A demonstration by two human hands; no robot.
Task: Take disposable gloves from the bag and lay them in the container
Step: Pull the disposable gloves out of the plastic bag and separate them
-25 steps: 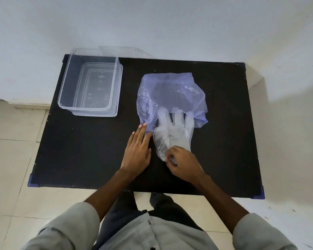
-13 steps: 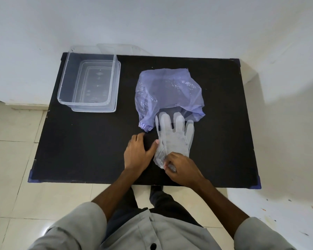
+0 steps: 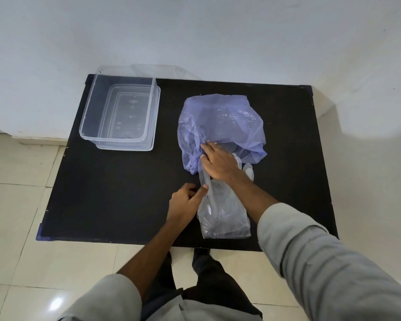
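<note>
On the black rectangular table (image 3: 125, 205), just past its near edge and right of centre, a clear thin plastic disposable glove (image 3: 222, 214) lies flat. Its long axis runs roughly from six o'clock to twelve o'clock: the open cuff sits toward the near edge, and the fingers point away to twelve o'clock, their tips partly hidden under the person's right hand (image 3: 220, 162). At the glove's twelve o'clock, touching it, sits a crumpled translucent purple plastic bag (image 3: 220, 121), its mouth facing the near side. At ten o'clock from the bag, well apart, stands a clear rectangular plastic container (image 3: 119, 114), nothing lying inside it.

The left hand (image 3: 185, 202) rests at the glove's nine o'clock side, fingers loosely curled, with the thumb pressed onto the glove's left edge. The right hand is spread flat, palm down, over the glove's fingers and the bag's mouth; its fingertips reach the purple film, but whether it pinches anything I cannot tell.

Compared with half a second ago, the right hand has left the cuff, which it was pinching, and gone forward to the bag's mouth. The glove now lies closer to the near edge, further out of the bag. The left hand has stayed beside the glove's left edge. The container has not moved.
</note>
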